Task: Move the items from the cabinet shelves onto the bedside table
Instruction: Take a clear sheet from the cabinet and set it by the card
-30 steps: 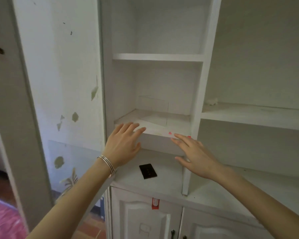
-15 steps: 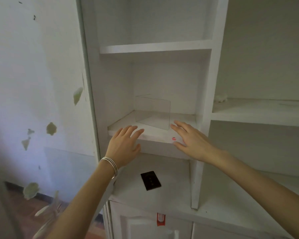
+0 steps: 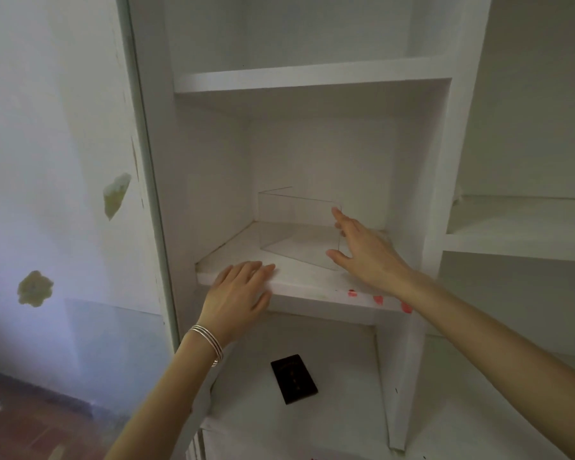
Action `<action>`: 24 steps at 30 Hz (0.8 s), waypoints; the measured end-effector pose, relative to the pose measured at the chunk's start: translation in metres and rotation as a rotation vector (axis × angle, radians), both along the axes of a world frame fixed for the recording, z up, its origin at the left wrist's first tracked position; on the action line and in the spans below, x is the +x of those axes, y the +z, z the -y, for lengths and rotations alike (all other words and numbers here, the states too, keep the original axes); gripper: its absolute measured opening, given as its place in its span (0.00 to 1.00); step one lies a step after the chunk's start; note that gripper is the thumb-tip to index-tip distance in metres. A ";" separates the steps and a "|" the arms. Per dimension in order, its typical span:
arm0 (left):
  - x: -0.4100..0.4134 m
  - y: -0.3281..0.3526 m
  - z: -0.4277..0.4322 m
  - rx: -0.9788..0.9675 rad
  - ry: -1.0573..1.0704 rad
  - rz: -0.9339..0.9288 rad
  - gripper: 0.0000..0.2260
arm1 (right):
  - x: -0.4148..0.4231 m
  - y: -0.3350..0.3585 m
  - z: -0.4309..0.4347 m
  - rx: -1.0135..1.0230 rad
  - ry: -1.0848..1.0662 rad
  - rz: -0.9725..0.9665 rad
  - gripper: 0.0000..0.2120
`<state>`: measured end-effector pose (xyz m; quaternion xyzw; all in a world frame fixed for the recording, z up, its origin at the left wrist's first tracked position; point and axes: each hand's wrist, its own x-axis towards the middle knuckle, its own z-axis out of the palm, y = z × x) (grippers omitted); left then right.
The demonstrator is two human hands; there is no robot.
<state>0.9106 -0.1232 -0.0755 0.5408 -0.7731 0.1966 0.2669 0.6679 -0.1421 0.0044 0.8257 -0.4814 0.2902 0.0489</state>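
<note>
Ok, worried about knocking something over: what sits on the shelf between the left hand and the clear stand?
Nothing, going by the head view: only bare white shelf separates the left hand from the clear stand.

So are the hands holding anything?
Nothing is held. The right hand reaches open-fingered at the right edge of the clear stand; the left hand rests flat on the shelf.
</note>
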 end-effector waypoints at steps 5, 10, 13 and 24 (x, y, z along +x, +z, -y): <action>0.003 0.007 -0.001 -0.013 -0.034 0.007 0.21 | 0.008 0.001 0.016 -0.110 0.067 0.234 0.27; 0.002 0.025 -0.009 -0.065 -0.035 -0.014 0.21 | 0.014 0.002 0.018 -0.088 0.139 0.367 0.25; 0.001 0.034 -0.017 -0.088 -0.023 -0.002 0.22 | 0.012 0.003 0.007 -0.080 0.153 0.419 0.24; -0.019 0.048 -0.088 -0.197 0.048 0.007 0.24 | -0.015 0.027 -0.073 0.061 0.323 0.654 0.09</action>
